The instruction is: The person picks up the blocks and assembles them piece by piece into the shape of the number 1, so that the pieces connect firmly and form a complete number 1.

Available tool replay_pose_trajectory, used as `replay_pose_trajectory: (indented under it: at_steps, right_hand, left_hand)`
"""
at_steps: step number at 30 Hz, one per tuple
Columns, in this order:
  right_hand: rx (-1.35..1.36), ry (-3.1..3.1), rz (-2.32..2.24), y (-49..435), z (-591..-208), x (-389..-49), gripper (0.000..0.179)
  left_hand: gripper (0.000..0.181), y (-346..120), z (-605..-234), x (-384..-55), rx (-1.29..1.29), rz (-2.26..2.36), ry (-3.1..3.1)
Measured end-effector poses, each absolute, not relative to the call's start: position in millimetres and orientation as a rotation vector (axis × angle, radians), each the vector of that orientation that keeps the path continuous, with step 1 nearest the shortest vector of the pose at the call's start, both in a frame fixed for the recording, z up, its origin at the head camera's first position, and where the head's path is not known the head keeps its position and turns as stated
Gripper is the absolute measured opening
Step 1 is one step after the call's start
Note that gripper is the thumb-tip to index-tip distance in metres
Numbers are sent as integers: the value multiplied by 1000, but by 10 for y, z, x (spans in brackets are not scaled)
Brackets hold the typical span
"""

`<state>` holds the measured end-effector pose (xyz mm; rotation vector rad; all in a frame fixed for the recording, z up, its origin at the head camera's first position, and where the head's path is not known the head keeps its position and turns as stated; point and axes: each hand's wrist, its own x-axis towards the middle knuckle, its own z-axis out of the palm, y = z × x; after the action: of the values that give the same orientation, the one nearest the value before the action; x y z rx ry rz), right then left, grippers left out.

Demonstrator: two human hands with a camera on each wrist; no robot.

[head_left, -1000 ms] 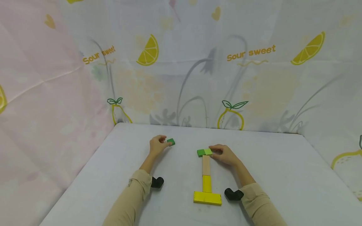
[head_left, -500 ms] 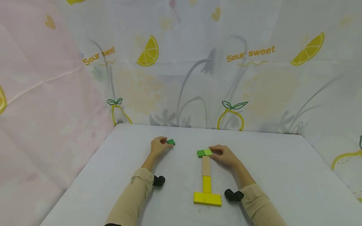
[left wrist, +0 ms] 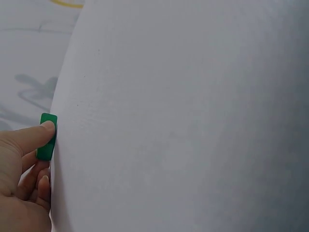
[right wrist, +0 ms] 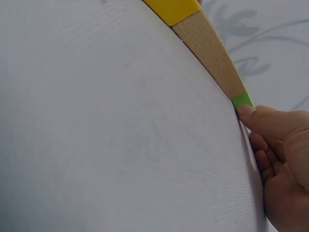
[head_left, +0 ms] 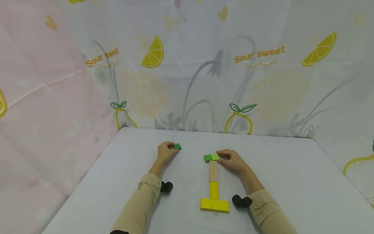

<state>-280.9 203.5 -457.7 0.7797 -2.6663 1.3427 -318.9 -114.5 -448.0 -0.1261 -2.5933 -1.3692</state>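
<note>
At the far left of the layout, my left hand pinches a dark green block between thumb and fingers. The left wrist view shows the thumb lying across that green block, with the other fingers curled below. My right hand holds a light green block by its right side. A second dark green block sits against the light one's left side. Below this pair runs a column: a natural wood block, then a yellow block, then a wide yellow block crosswise at the near end.
All the blocks lie on a white-covered table. A printed cloth with lemons and lettering hangs behind and at the sides. Black wrist mounts jut inward from both sleeves.
My left hand and forearm have shifted slightly to the right, fingers coming closer about the dark green block. The right hand and the row of blocks stay in place.
</note>
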Motion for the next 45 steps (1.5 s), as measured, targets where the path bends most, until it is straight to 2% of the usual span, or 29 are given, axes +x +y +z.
replay_pose_trajectory:
  at_steps: [14, 28, 38, 45]
  right_hand:
    - [781, -2674, 1374, 2046, -4547, -2798, 37]
    - [748, -2689, 1356, 2023, -4536, -2790, 36]
    - [764, -2683, 1408, 1912, -4238, -2578, 35]
    - [782, -2670, 1415, 1902, -4212, -2566, 35]
  left_hand:
    - [35, -1122, -4493, -3144, -130, -1380, -2568]
    - [34, -978, -4448, -3026, -247, -1451, -2538]
    - [33, -834, -4397, -2918, -331, -1510, -2594]
    - [32, -755, -4375, -2867, -376, -1503, -2620]
